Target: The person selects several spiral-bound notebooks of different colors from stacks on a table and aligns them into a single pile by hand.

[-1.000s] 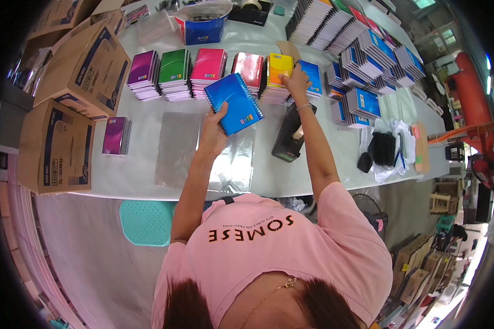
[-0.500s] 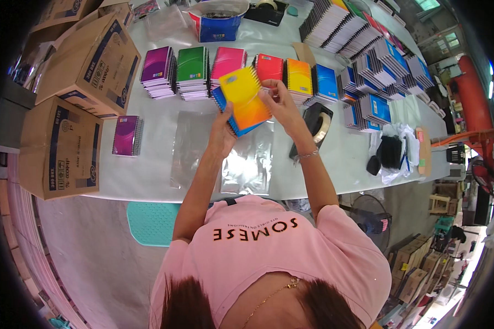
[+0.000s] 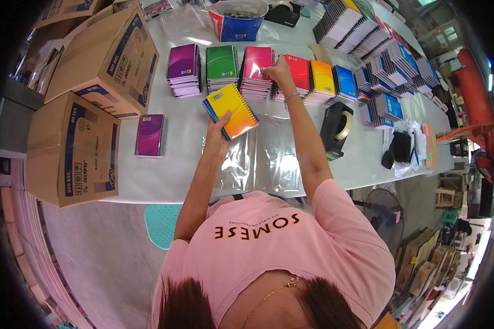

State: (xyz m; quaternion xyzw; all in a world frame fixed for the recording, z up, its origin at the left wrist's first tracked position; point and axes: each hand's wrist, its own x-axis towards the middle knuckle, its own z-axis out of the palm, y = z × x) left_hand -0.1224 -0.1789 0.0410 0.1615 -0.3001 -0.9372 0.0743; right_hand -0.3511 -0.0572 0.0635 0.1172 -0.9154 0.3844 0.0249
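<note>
My left hand (image 3: 218, 130) is closed on a yellow-orange spiral notebook (image 3: 231, 112), thumb on its cover; the edge of a blue spiral notebook shows beneath it. My right hand (image 3: 281, 72) reaches over the row of stacks, thumb and fingers apart. Its thumb lies at the right edge of the pink notebook stack (image 3: 257, 60), and its index finger is by the red notebook stack (image 3: 298, 70). Purple (image 3: 183, 63) and green (image 3: 221, 61) stacks stand to the left, orange (image 3: 321, 77) and blue (image 3: 344, 82) stacks to the right. Clear plastic sheets (image 3: 282, 159) lie below.
Cardboard boxes (image 3: 93, 148) line the left side, with a single purple notebook (image 3: 150, 135) beside them. A black tape dispenser (image 3: 335, 130) sits right of my forearm. Behind the row stands a blue-and-red pouch (image 3: 235, 30). Further notebook piles (image 3: 387, 71) fill the far right.
My right hand has left the yellow-orange notebook and moved out to the pink and red stacks. The left hand keeps its two notebooks. The whole view has shifted slightly.
</note>
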